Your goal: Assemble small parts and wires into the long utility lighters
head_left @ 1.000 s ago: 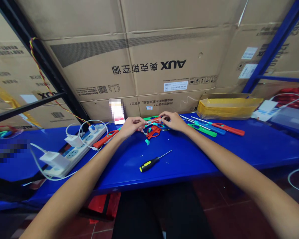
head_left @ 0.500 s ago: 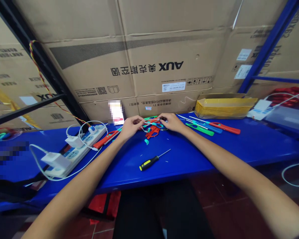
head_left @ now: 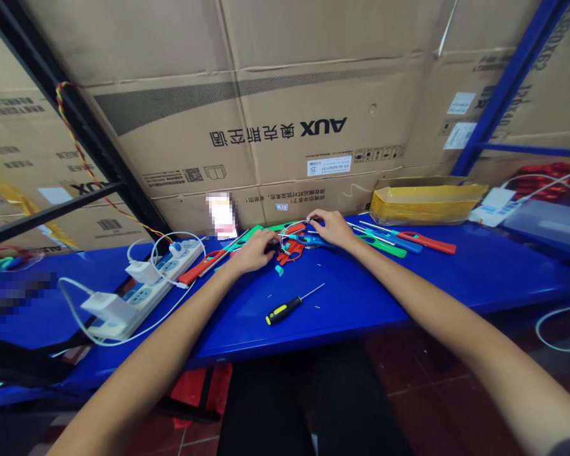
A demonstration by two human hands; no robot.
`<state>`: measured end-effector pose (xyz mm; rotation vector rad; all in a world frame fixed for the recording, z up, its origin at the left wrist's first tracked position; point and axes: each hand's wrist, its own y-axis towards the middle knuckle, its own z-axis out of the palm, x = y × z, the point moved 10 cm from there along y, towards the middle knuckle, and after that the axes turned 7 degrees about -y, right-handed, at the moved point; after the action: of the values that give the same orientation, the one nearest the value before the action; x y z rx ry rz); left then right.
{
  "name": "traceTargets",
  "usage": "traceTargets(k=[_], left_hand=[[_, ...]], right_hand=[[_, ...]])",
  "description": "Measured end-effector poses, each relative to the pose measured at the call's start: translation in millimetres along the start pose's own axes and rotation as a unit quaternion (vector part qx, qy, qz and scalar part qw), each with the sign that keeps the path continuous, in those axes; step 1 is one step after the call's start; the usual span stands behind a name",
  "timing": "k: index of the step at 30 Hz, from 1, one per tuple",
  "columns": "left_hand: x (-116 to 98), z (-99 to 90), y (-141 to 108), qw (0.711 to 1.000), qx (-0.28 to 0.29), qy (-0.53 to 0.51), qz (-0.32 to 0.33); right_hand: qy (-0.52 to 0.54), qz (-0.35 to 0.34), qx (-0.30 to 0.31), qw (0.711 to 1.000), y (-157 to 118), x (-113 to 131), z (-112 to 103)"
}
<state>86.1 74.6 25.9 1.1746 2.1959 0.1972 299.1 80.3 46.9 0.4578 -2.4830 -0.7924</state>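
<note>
My left hand (head_left: 257,251) is at the left side of a small pile of parts, its fingers curled and pressed together; what they hold, if anything, is too small to name. On the right of the pile, my right hand (head_left: 330,227) has thumb and fingers closed near a thin wire. Red plastic pieces (head_left: 291,252) lie between the hands, with a blue piece (head_left: 313,240) under the right one. A green piece (head_left: 251,235) lies behind my left hand. Nearer me rests a black and yellow screwdriver (head_left: 284,311), and a small teal part (head_left: 278,270) sits beyond it.
A white power strip (head_left: 159,282) with chargers and cables runs along the left. Red lighter-like tools lie at left (head_left: 202,267) and right (head_left: 427,242). A yellow-taped box (head_left: 427,204) stands at the back right. A bright phone (head_left: 223,215) leans against the cardboard (head_left: 171,76).
My hands have moved slightly apart, and my right hand has risen a little. The green piece behind my left hand and the blue one by my right now show more.
</note>
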Motion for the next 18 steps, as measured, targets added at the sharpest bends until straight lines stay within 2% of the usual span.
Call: traceTargets(k=[6,13,18], left_hand=[[5.4,-2.8,3.2,0.998,0.010,0.056,0.011],[3.3,-14.6,3.1,0.995,-0.038,0.091,0.035],[6.2,-22.9,-0.2,0.992,-0.086,0.091,0.011]], right_hand=[[-0.007,0.004,-0.027,1.000,0.1,0.6,-7.4],[-0.013,0.015,-0.032,0.999,-0.3,-3.9,-8.3],[0.004,0.011,-0.024,1.000,-2.4,-0.1,-1.8]])
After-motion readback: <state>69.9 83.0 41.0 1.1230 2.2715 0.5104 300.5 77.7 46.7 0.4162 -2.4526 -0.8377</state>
